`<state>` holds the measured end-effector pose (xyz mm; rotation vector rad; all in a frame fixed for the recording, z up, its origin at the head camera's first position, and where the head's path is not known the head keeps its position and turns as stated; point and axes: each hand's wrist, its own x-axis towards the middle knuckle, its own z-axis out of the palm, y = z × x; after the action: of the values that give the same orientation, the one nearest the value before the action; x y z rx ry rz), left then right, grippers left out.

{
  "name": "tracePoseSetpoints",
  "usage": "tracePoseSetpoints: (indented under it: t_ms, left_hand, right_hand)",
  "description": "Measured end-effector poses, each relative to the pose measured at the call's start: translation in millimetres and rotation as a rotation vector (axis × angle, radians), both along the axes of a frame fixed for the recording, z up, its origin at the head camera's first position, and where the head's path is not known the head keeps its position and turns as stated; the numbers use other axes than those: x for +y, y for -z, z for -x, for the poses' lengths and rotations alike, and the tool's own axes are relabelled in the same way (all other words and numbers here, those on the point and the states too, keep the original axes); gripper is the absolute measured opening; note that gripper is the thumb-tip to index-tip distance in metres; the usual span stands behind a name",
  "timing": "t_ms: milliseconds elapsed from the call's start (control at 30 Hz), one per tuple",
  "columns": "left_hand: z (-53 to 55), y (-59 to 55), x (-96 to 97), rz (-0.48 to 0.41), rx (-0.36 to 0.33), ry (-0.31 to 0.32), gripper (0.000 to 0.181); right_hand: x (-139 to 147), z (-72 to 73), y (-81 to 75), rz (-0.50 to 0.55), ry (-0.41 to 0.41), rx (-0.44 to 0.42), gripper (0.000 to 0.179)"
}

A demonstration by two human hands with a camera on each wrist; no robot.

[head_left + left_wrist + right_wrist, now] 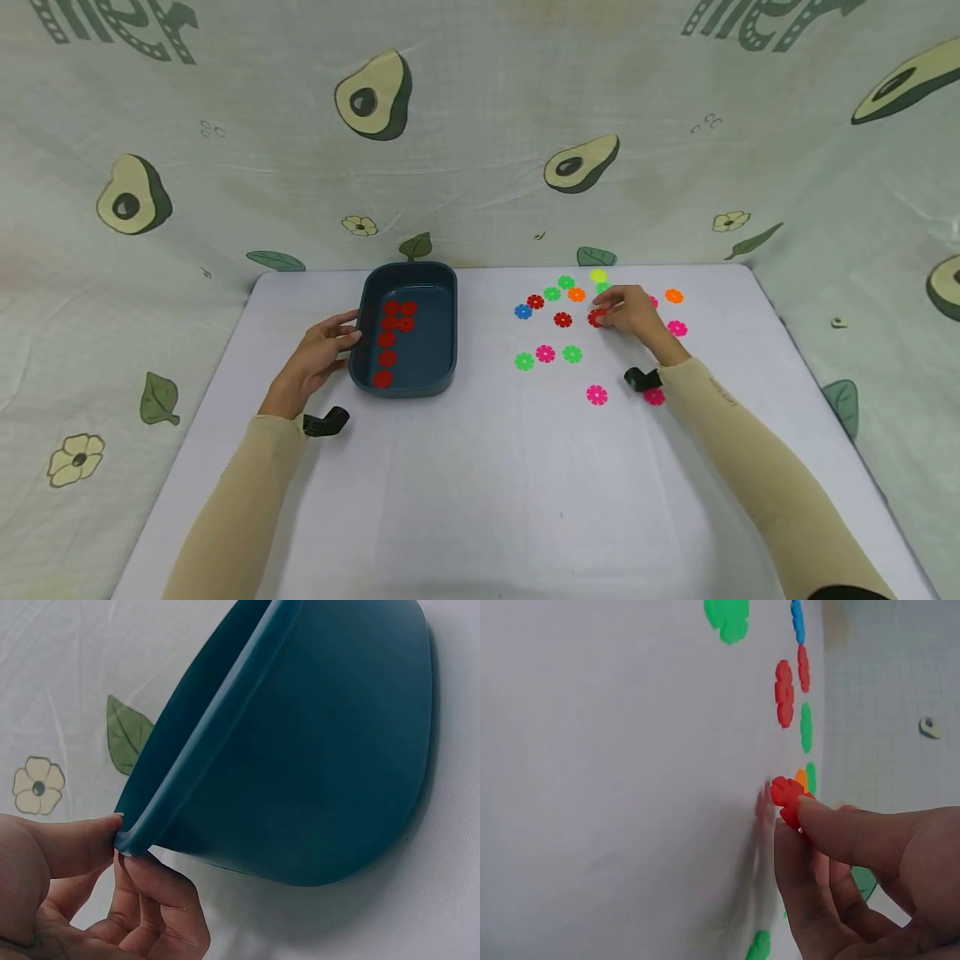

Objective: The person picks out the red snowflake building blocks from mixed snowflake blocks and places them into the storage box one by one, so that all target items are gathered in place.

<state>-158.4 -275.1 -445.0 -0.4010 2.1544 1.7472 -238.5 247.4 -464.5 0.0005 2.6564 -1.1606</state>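
Note:
My left hand [313, 358] pinches the left rim of a dark teal tray [446, 333], thumb on top and fingers beneath, as the left wrist view shows up close. Inside the tray lie several red flower-shaped discs [386, 358], mostly along its left side. Over on the right, my right hand [630, 312] holds a red flower-shaped disc [787, 792] between thumb and index finger. In the right wrist view that disc is tilted and lifted off the white table, its shadow beside it. Two more red discs [562, 319] lie left of this hand.
Around the right hand are scattered green discs [572, 354], pink discs [597, 395], orange discs [673, 296], a blue disc [523, 312] and a yellow disc [597, 275]. A pink disc [654, 397] lies under the right wrist's camera. Avocado-printed cloth [480, 167] hangs behind the white table [480, 500].

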Motion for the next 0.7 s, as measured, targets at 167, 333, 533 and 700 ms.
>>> tracePoseSetpoints:
  t_ms: [167,333,533,700]
  left_hand:
    - [0.5,0.5,0.0,-0.004,0.004,-0.002,0.061]
    - [1.4,0.6,0.5,-0.011,0.004,-0.007,0.061]
    - [2.4,0.5,0.6,-0.02,0.017,-0.006,0.06]
    - [0.8,1.3,-0.9,-0.02,0.017,0.0,0.06]
  right_hand:
    - [-8.3,0.3,-6.4,0.072,-0.039,-0.017,0.033]
    - [-23.0,1.1,-17.0,0.116,-0.057,-0.042,0.035]
    - [-41.0,-1.5,-28.3,0.142,-0.083,-0.044,0.031]
    - [-55.6,-4.4,-34.4,0.155,-0.109,-0.056,0.03]
